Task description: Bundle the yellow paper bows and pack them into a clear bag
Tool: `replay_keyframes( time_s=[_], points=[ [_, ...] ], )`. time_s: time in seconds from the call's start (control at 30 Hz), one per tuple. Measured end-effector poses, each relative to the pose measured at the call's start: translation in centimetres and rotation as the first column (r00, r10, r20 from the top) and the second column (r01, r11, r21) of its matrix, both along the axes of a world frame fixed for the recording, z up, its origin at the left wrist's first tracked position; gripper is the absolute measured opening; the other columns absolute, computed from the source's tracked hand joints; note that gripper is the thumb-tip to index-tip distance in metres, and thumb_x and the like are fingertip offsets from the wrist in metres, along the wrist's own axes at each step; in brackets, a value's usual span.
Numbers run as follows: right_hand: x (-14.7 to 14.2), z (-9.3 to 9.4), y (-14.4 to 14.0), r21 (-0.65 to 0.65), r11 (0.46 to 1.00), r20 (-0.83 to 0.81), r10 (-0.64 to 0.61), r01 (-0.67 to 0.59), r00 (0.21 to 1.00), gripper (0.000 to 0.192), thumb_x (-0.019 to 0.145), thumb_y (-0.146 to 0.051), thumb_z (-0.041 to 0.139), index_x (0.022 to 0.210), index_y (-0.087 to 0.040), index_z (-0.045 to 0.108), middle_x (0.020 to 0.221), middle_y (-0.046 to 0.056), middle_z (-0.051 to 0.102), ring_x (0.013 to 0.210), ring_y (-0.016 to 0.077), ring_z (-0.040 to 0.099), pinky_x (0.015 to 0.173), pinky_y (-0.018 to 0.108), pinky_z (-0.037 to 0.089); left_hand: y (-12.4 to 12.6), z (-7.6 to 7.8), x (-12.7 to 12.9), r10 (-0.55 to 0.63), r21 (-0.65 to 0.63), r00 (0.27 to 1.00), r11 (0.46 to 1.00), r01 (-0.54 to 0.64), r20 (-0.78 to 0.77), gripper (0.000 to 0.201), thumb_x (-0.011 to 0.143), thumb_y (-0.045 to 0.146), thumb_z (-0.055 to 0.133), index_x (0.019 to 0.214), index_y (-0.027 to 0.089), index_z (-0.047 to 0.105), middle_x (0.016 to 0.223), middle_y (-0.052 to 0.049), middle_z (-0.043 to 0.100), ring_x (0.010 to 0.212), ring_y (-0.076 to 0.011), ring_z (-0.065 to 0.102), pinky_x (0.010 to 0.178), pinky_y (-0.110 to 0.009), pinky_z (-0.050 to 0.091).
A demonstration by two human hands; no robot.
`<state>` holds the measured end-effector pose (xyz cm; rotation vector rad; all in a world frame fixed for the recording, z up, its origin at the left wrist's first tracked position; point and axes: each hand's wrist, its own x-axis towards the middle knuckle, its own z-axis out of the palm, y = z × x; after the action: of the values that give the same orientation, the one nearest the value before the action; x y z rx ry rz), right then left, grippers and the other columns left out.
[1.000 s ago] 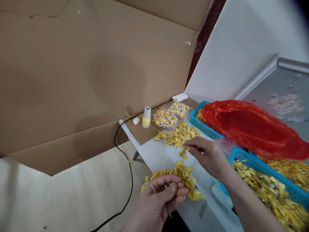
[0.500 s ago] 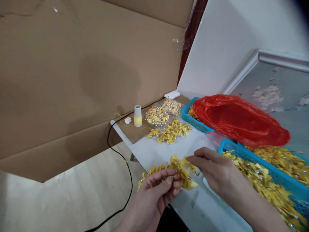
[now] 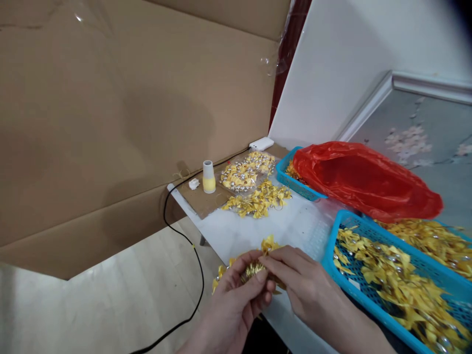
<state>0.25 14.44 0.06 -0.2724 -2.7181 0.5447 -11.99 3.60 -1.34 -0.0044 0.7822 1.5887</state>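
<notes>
The right hand (image 3: 306,290) had come back from the loose bows, both hands pinched shut on the yellow bow cluster (image 3: 258,268) between the left hand's (image 3: 236,307) fingertips, likely mid-attachment and calling next for a firm press.

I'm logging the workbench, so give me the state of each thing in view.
left hand: closed on the bow bunch
right hand: pinching the bow bunch
near blue basket: full of yellow bows
red bag: lying over the far basket
small bottle: upright
</notes>
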Motion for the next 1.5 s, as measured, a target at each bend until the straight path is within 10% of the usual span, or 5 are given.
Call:
replay_keyframes(
  time_s=[0.6,0.87,1.17,1.5],
  points=[
    [-1.2,-1.4,-1.3,-0.205,0.979,0.045,-0.006,0.015,0.999,0.054,0.084,0.000,0.040,0.134,-0.019,0.041,0.117,0.011,0.056,0.108,0.0241,0.052,0.094,0.044,0.047,-0.3,-0.5,-0.8,0.068,-0.057,0.991,0.996,-0.062,0.115,0.032,0.078,0.002,0.067,0.107,0.014,0.069,0.073,-0.004,0.069,0.060,-0.0068,0.063,0.057,-0.014,0.054],
    [-2.2,1.9,1.3,-0.439,0.895,0.154,0.156,-0.074,0.976,0.035,0.086,-0.004,0.051,0.110,-0.027,0.063,0.103,0.000,0.065,0.094,0.0140,0.061,0.083,0.026,0.050,-0.9,-0.5,-1.7,0.022,-0.030,0.995,0.999,-0.019,0.095,0.031,0.082,-0.001,0.058,0.108,0.013,0.068,0.078,-0.007,0.071,0.061,-0.0090,0.066,0.059,-0.017,0.056],
    [-9.8,-0.1,6.5,0.010,0.957,0.072,-0.289,0.289,0.955,0.022,0.091,-0.015,0.051,0.100,-0.020,0.070,0.096,0.008,0.067,0.087,0.0213,0.062,0.076,0.031,0.046,-1.9,-0.1,-2.4,0.059,-0.088,0.993,0.995,-0.051,0.098,0.019,0.086,0.002,0.055,0.088,0.007,0.072,0.070,-0.009,0.072,0.061,-0.0104,0.068,0.060,-0.017,0.057],
    [-10.5,-1.8,6.5,0.090,0.945,-0.008,-0.314,0.314,0.949,0.024,0.085,-0.012,0.053,0.089,-0.023,0.073,0.088,0.004,0.064,0.081,0.0170,0.061,0.070,0.026,0.045,-2.4,0.4,-2.9,0.079,-0.132,0.994,0.989,-0.068,0.075,0.020,0.085,0.001,0.054,0.089,0.004,0.074,0.072,-0.010,0.073,0.064,-0.0107,0.069,0.063,-0.016,0.058]
  ],
)
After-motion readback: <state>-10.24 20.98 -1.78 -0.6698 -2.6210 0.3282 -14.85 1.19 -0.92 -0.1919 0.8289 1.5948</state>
